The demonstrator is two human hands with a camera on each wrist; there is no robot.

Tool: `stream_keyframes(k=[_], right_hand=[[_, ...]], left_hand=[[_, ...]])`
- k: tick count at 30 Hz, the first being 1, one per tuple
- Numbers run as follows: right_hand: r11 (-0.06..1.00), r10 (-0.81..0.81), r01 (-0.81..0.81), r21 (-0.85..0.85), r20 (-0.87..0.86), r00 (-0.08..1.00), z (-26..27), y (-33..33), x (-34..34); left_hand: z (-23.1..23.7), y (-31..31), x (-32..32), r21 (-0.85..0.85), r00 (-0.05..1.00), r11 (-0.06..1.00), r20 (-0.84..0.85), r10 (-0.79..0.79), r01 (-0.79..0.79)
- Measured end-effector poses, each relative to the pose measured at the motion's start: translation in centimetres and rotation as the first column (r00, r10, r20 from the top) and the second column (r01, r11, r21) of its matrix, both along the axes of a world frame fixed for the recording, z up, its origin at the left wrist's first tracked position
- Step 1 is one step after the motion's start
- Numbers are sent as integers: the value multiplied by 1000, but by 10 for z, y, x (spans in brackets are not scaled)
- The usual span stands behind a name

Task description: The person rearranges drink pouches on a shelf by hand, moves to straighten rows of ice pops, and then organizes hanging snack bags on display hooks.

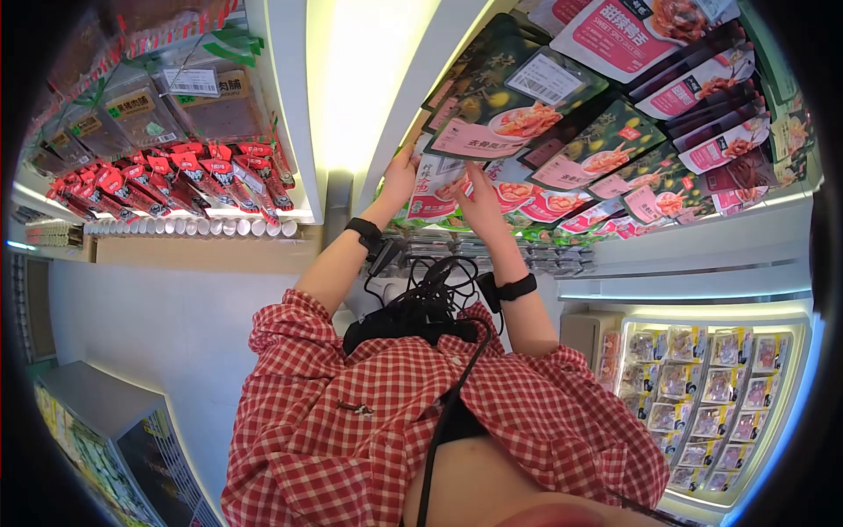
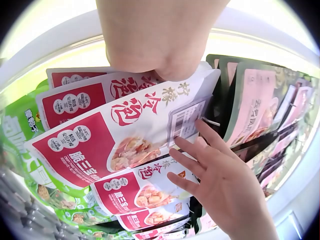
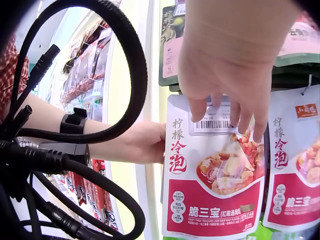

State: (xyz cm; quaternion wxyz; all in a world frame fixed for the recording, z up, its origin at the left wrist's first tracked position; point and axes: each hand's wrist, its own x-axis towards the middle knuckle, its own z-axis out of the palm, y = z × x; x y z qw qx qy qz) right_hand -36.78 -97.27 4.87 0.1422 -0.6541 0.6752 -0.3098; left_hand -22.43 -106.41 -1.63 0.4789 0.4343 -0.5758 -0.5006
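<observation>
A white and red food packet (image 3: pixel 215 165) hangs at the front of its row in the right wrist view, with a barcode tag (image 3: pixel 212 120) at its top. My right hand (image 3: pixel 227 65) reaches down over it, fingers spread and slightly bent against the tag and the packet front. In the left wrist view, the right hand (image 2: pixel 225 185) touches the tag's edge beside a metal hook. At the packet's side edge is my left hand (image 1: pixel 399 180), its fingers mostly hidden; its near part (image 2: pixel 155 40) shows at the top of the left wrist view.
Dark green and pink packets (image 1: pixel 500 105) hang on the right. Green packets (image 2: pixel 45 165) lie behind the white ones. Red snack packs (image 1: pixel 184 180) fill a shelf on the left. Black cables (image 3: pixel 130 75) loop before the right wrist camera. A lit case of trays (image 1: pixel 711 395) stands lower right.
</observation>
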Motion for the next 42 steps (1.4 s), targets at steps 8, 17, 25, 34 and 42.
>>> stream_keyframes(k=[8, 17, 25, 34, 42], right_hand=[[999, -37, 37, 19, 29, 999, 3, 10, 6], [967, -253, 245, 65, 154, 955, -8, 56, -55], [938, -339, 345, 8, 209, 917, -23, 57, -116], [989, -111, 85, 120, 223, 969, -17, 49, -164], [953, 107, -164, 256, 222, 969, -20, 44, -189]], left_hand=[[-16, -11, 0, 91, 994, 993, 68, -86, 80], [-22, 4, 53, 248, 822, 926, 433, -369, 285], [37, 33, -20, 205, 683, 720, 228, -694, 663], [-12, -19, -147, 412, 862, 785, 0, -507, 462], [-53, -52, -150, 238, 926, 963, 317, -204, 130]])
